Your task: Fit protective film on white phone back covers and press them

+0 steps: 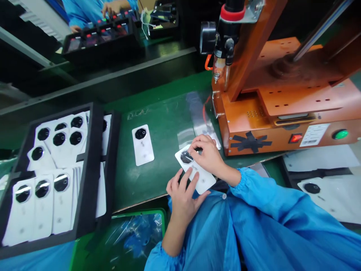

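A white phone back cover (205,182) with a round dark camera window lies tilted at the bench's front edge, in front of my body. My left hand (184,194) steadies its lower left side, fingers spread along the edge and thumb at the bottom corner. Over the camera window, my right hand (208,155) has its thumb and forefinger pinched together. Whatever is between those fingertips is too small to make out. To the left, a second white phone back cover (143,150) lies flat on the green mat (132,184), apart from both hands.
A black foam tray (97,150) at left holds several white covers. Clear plastic film (197,113) lies beside the orange press (248,130) at right. A green-rimmed bin (164,218) sits below the bench edge. Across the bench, a co-worker's hand (114,7) is above another black tray (104,47).
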`<state>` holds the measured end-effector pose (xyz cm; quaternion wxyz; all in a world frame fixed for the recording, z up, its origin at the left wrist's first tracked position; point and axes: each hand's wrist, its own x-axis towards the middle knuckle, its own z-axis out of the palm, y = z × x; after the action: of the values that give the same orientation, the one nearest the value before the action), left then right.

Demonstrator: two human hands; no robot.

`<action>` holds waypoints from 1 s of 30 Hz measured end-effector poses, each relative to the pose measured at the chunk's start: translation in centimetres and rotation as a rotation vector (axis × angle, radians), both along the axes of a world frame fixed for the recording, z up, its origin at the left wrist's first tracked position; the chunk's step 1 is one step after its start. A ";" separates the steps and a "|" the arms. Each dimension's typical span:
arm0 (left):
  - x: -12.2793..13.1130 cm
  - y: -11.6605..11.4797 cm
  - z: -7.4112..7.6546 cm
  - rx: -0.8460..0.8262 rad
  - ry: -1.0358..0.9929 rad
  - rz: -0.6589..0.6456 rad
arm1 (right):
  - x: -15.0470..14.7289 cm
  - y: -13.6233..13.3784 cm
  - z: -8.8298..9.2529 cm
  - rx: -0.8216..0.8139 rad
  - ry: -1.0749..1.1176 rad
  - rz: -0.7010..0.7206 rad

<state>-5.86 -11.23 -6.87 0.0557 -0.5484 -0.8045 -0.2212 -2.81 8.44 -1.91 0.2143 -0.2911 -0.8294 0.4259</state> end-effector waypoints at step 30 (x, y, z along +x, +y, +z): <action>-0.1 0.6 0.6 0.083 0.031 0.016 | -0.4 -0.7 -1.2 0.271 -0.077 0.011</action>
<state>-5.92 -10.62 -6.24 0.0925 -0.5423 -0.7982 -0.2453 -3.19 7.72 -3.10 0.2170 -0.2709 -0.8886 0.2997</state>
